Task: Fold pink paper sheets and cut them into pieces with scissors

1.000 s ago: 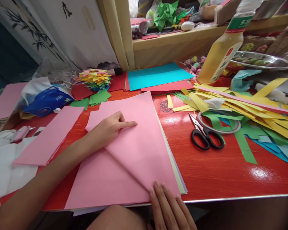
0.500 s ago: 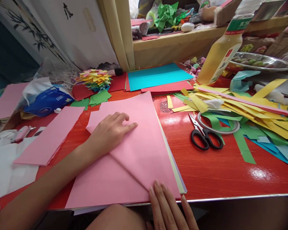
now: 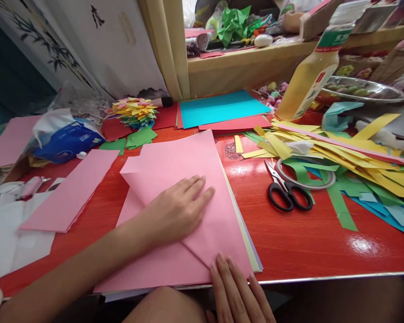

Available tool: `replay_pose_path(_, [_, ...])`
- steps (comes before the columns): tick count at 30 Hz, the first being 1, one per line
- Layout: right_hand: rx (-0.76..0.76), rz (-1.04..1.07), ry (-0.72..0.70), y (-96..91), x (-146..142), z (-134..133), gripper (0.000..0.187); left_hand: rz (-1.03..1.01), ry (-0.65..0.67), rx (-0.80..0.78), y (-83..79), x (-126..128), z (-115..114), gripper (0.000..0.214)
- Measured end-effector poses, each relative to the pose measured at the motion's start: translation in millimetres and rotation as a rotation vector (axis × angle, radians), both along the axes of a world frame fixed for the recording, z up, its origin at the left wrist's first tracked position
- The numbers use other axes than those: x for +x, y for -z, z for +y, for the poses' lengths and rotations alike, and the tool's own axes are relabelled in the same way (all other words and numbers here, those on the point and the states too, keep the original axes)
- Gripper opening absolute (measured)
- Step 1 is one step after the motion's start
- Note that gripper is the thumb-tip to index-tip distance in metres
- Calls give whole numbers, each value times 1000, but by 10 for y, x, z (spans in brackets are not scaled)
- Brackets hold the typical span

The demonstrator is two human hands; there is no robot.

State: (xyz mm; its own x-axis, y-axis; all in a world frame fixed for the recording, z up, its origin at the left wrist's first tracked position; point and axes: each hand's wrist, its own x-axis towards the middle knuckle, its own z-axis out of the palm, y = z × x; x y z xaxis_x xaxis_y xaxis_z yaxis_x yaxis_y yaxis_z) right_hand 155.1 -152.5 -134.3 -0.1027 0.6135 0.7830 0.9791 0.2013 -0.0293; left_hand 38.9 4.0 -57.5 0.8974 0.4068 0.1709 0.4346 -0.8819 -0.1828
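Observation:
A pink paper sheet lies folded over diagonally on a stack of paper at the table's front edge; pale yellow and lilac sheets peek out on the right side. My left hand rests flat across the folded layer, fingers stretched toward the right. Its palm presses along the slanting fold, while the upper left corner of the flap lifts slightly. My right hand lies at the lower right corner, fingertips extended on the pink paper near the fold's lower end. The right thumb is mostly hidden below the edge.
Black-handled scissors lie beside a roll of tape. Yellow paper strips heap at right near a tilted-looking bottle. Cut pink sheets and a blue tissue pack sit left. A turquoise sheet lies behind.
My left hand has slid right and toward me across the folded pink paper. My right hand stays at the lower right corner, almost unmoved.

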Motion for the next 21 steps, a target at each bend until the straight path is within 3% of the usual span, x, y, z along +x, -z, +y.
replay_pose_path(5, [161,180,79,82,-149,86,40,1,72,-174,-6,133,-301,51])
replay_pose_path(9, [103,125,32,53,-76,38,38,6,92,-297,-18,126,-366,54])
replay_pose_path(12, [-26,-18,-44,8,36,-10,37,45,74,-358,-18,95,-306,56])
replay_pose_path(17, [55,-9,-33,-59,94,-23,37,72,-3,-374,21,30,-66,53])
replay_pose_path(21, [-110,-61,-81,-174,149,-90,35,85,-106,-370,45,-52,169,52])
